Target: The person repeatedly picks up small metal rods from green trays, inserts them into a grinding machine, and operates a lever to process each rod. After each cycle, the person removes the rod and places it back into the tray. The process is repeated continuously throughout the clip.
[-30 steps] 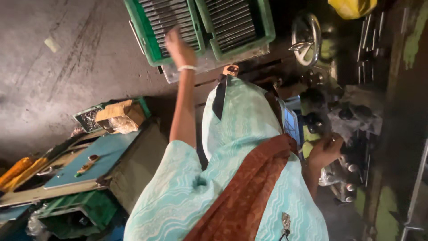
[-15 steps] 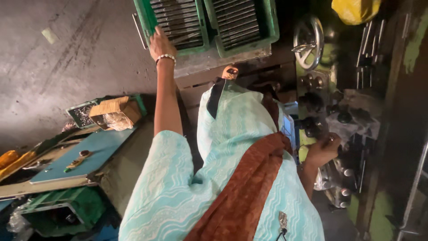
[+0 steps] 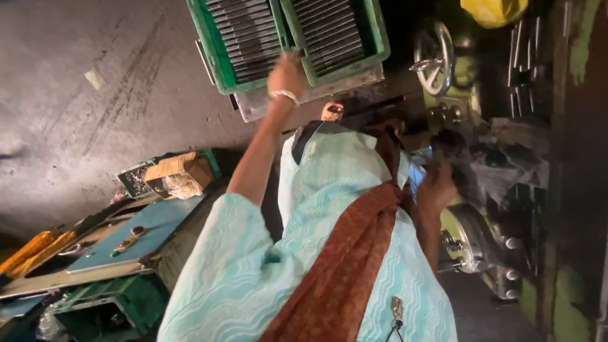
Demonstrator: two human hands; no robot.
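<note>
Two green crates (image 3: 209, 44) filled with several metal rods (image 3: 244, 31) stand side by side on a metal plate on the floor ahead of me. My left hand (image 3: 286, 75), with a bracelet at the wrist, reaches out to the rims where the crates meet; its fingers are hidden. My right hand (image 3: 436, 189) is at a grey machine (image 3: 487, 247) on the right, against a dark part; its grip is unclear. My pale turquoise garment and brown scarf fill the lower middle.
A handwheel (image 3: 432, 58) and a yellow object (image 3: 494, 9) sit at the top right. To the left is a blue-topped bench (image 3: 152, 221) with a cardboard box (image 3: 177, 172), and a green crate (image 3: 107, 304) below. Grey concrete floor (image 3: 76, 95) lies at the upper left.
My left arm has swung right and down from the left crate to the gap between the two crates. The right hand has risen a little along the machine.
</note>
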